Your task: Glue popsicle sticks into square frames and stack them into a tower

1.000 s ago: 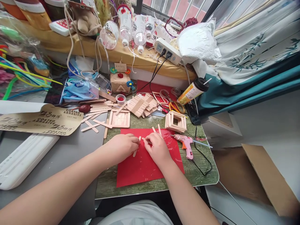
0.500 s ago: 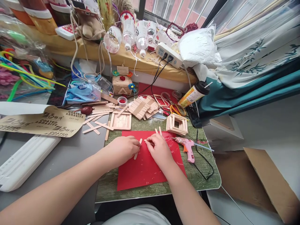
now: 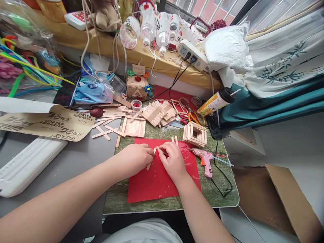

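Over the red sheet (image 3: 152,189), my left hand (image 3: 140,159) is closed on a wooden craft stick (image 3: 149,166), which slants out below its fingers. My right hand (image 3: 172,160) pinches a small end of a second stick (image 3: 157,148), mostly covered by the fingers. The two held pieces meet or nearly meet at their upper ends; whether they touch is unclear. Two loose sticks (image 3: 176,140) poke out just behind my right hand. To the right lies a pink glue gun (image 3: 207,163), touched by neither hand.
Behind the sheet are a square stick frame (image 3: 134,127), a stacked stick frame (image 3: 194,134), bundled sticks (image 3: 154,114) and scattered sticks (image 3: 111,116). A drink cup (image 3: 215,101) stands back right. The glue gun's black cord (image 3: 229,182) curls near the table's right edge.
The view has shifted slightly. My hands have come closer together, bringing the left hand's stick up to the small piece in my right fingers.
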The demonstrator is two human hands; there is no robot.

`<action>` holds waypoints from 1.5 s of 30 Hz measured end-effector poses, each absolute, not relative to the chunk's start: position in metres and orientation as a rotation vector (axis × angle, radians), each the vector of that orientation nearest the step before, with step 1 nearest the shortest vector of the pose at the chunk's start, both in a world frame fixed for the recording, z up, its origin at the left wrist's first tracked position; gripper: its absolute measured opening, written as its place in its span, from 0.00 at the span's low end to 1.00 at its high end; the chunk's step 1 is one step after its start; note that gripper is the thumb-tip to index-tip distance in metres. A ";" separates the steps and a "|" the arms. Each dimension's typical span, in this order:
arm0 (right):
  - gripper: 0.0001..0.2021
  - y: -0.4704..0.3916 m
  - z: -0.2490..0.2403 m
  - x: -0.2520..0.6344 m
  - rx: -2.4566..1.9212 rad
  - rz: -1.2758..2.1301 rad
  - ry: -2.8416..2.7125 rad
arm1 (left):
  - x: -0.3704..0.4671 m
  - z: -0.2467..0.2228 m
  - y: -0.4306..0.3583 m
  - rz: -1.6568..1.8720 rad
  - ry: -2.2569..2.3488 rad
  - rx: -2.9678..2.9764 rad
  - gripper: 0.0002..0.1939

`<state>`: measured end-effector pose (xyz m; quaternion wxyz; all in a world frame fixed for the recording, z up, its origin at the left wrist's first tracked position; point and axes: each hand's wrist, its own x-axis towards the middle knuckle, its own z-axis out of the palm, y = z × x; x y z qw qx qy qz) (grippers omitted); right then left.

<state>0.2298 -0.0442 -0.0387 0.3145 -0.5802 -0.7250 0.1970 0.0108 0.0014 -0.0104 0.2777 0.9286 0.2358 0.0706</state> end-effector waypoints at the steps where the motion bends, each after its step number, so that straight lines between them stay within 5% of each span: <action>1: 0.07 -0.044 -0.039 0.230 -1.531 0.520 -1.915 | 0.011 -0.010 0.002 0.181 0.636 2.487 0.12; 45: 0.05 -0.044 -0.044 0.232 -1.473 0.530 -1.947 | 0.011 -0.010 0.003 0.179 0.622 2.502 0.12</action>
